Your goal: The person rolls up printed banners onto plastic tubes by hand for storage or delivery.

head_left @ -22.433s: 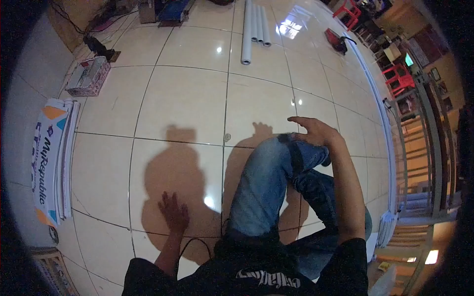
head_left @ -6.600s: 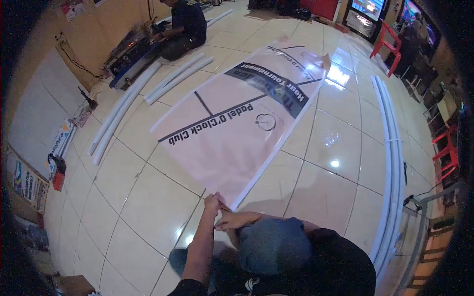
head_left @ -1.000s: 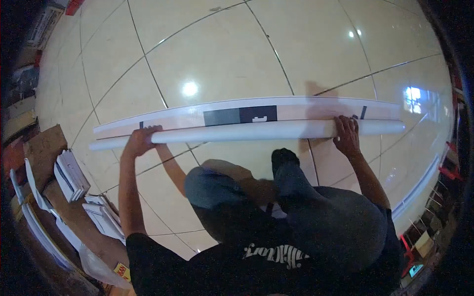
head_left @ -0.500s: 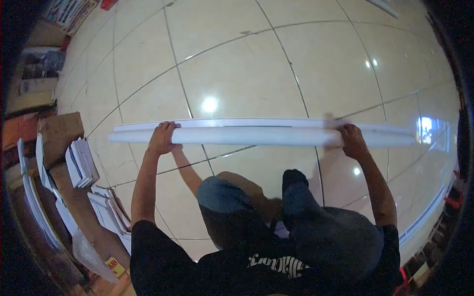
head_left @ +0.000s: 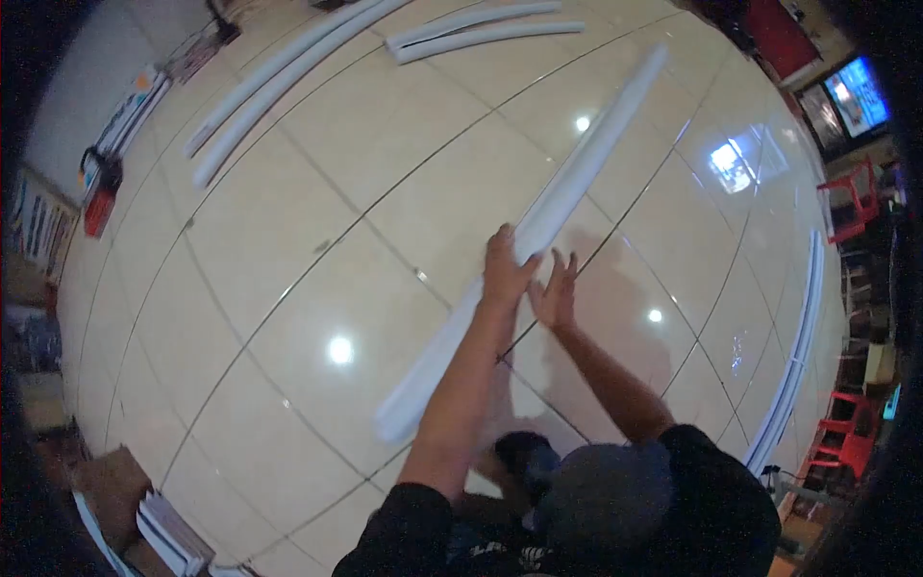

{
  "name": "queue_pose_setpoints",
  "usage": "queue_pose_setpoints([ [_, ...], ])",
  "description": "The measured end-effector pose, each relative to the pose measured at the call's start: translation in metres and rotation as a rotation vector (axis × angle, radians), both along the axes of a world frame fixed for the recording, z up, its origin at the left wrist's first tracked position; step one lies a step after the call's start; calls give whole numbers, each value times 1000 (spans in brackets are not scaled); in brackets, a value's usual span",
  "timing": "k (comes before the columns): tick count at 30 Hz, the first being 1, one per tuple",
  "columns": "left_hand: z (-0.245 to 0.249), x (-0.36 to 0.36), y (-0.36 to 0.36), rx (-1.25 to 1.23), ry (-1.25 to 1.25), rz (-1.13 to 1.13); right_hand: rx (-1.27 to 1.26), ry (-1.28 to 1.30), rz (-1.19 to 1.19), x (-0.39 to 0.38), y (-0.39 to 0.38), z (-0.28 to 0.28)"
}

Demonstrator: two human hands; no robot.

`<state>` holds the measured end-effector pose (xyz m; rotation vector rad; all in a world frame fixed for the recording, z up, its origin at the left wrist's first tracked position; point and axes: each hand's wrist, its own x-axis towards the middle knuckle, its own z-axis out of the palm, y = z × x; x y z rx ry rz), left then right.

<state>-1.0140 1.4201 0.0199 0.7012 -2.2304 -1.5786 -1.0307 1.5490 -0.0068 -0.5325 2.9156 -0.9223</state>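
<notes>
A long white roll (head_left: 596, 154) slants across the view from lower left to upper right, over the tiled floor. My left hand (head_left: 505, 269) is closed around its middle, and the forearm covers part of the lower half. Just to the right of the roll, my right hand (head_left: 555, 293) is off it with the fingers spread apart, fingertips close to the left hand.
Pairs of white tubes lie on the floor at the upper left (head_left: 279, 91) and top middle (head_left: 490, 37). Long white strips (head_left: 790, 356) run along the right side, near red stools (head_left: 846, 433). A cardboard box (head_left: 113, 479) stands at lower left.
The roll has turned from crosswise to a steep diagonal. My right hand has let go of it and opened; my left hand has moved to its middle. The view has swung to the right.
</notes>
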Motion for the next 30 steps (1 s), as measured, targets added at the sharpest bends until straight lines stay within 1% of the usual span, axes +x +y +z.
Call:
queue_pose_setpoints([
  [1, 25, -36, 5, 86, -12, -44, 21, 19, 7, 5, -1, -8],
  [2, 30, -62, 4, 103, -19, -77, 49, 22, 9, 11, -2, -17],
  [3, 30, -79, 2, 53, 71, -84, 65, 5, -24, 17, -9, -6],
  [4, 28, -87, -1, 0, 159, -88, 208, -78, 15, 26, -21, 22],
  [5, 27, -85, -11, -77, 143, -107, 339, -159, 61, 28, -28, 39],
  [6, 23, -83, -25, -160, 131, -128, 332, -176, 38, 17, -25, 30],
  [8, 1, -69, -57, -365, 157, -96, 370, 69, -45, -27, -26, -2],
  [9, -7, -62, -73, -405, 122, -99, 351, 80, -47, -64, -18, -14],
  [11, -18, -43, -99, -453, 14, -113, 426, 130, -83, -146, 3, -6],
  [12, -19, -45, -114, -473, -37, -114, 391, 167, -121, -187, 15, -3],
  [13, -20, -53, -127, -493, -29, -111, 315, 272, -133, -225, 29, -21],
  [14, -23, -64, -139, -549, -77, -135, 204, 254, -152, -247, 33, -13],
  [16, -25, -116, -156, -616, -131, -144, 269, 191, -168, -258, 31, -12],
  [19, -22, -214, -164, -684, -144, -72, 267, 99, -152, -263, 32, -10],
  [20, -18, -254, -165, -710, -232, -84, 263, 57, -160, -266, 29, -4],
  [21, -14, -301, -165, -734, -312, -96, 263, 85, -146, -269, 29, -4],
  [22, -14, -342, -162, -742, -285, -92, 249, 54, -144, -271, 28, 1],
  [23, -19, -373, -157, -787, -353, -93, 280, 2, -140, -275, 28, 3],
  [24, -21, -396, -153, -833, -433, -97, 310, -63, -136, -276, 27, 3],
  [25, -17, -415, -154, -817, -495, -104, 279, -59, -135, -280, 25, 7],
  [27, -10, -424, -152, -795, -582, -120, 245, -67, -152, -273, 24, 4],
  [29, -13, -447, -158, -772, -634, -124, 394, -47, -110, -281, 25, -12],
  [30, -15, -451, -161, -796, -658, -146, 404, -80, -87, -293, 30, -20],
])
